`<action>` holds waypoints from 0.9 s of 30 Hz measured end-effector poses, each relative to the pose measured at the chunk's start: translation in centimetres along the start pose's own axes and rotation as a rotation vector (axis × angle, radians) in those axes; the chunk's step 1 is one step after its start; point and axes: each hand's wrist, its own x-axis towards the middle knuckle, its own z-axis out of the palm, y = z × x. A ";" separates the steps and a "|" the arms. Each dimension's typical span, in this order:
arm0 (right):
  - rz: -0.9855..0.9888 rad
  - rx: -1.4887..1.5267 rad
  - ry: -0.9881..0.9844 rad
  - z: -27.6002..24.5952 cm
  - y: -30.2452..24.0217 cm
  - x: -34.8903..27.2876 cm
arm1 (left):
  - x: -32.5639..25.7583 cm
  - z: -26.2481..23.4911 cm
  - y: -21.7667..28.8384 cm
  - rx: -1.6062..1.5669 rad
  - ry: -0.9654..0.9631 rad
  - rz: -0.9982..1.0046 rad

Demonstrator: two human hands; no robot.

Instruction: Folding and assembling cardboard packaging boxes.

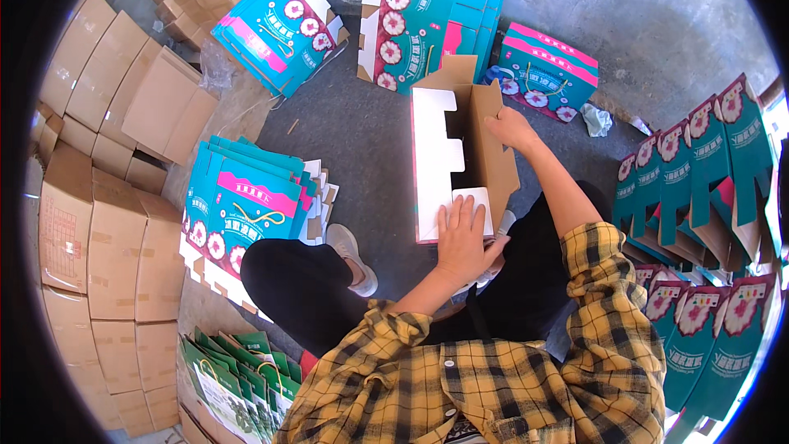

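An upright carton [431,140] stands between my knees, its top unfolded. It shows white notched flaps on the left and plain brown cardboard inside. My left hand [460,238] lies with fingers outstretched on a small white flap [475,196] at the carton's near end. My right hand [513,128] is closed on the edge of the brown right-hand flap [496,152], which leans outward. At the far end another brown flap [452,72] sticks up. The carton's depth is in shadow, so its contents cannot be made out.
Flat teal-and-pink cartons lie in stacks at the left [246,197], far left [279,29] and back [444,0]. A closed carton [549,72] stands by the wall. Rows of part-folded cartons [699,156] line the right. Brown boxes [115,238] are piled left, near green bags [238,378].
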 end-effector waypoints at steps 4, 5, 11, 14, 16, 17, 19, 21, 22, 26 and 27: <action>-0.052 0.059 -0.024 0.2 0.3 -0.2 | 1.2 0.5 0.8 0.070 -0.030 -0.076; -0.052 0.119 -0.094 0.0 0.0 -0.4 | 1.2 0.7 0.7 0.071 -0.018 -0.085; -0.079 0.585 0.085 -5.0 -1.0 -1.9 | -1.6 -1.0 -3.0 0.037 -0.071 -0.072; -0.031 0.646 0.235 -3.2 1.7 0.5 | -3.8 -4.5 -6.3 0.018 -0.106 0.021; -0.009 0.599 -0.047 -2.5 4.5 2.1 | -4.4 -5.9 -7.9 0.009 -0.133 0.103; 0.065 0.520 -0.093 -2.0 2.3 1.0 | -4.9 -6.7 -9.0 0.046 -0.122 0.084; 0.032 0.495 -0.240 -1.8 1.3 0.4 | -5.0 -7.6 -10.3 0.086 -0.093 0.029; -0.026 0.367 -0.386 -1.9 1.5 0.3 | -4.4 -7.2 -10.4 0.008 -0.049 -0.015; -0.030 0.367 -0.389 -1.8 1.3 0.2 | -4.2 -7.4 -10.5 -0.057 -0.001 -0.060; -0.039 0.307 -0.390 -1.7 0.3 -0.9 | -3.8 -6.7 -10.4 -0.115 0.062 -0.359; -0.070 0.321 -0.393 -1.7 0.0 -1.1 | -3.6 -6.4 -10.4 -0.116 0.065 -0.362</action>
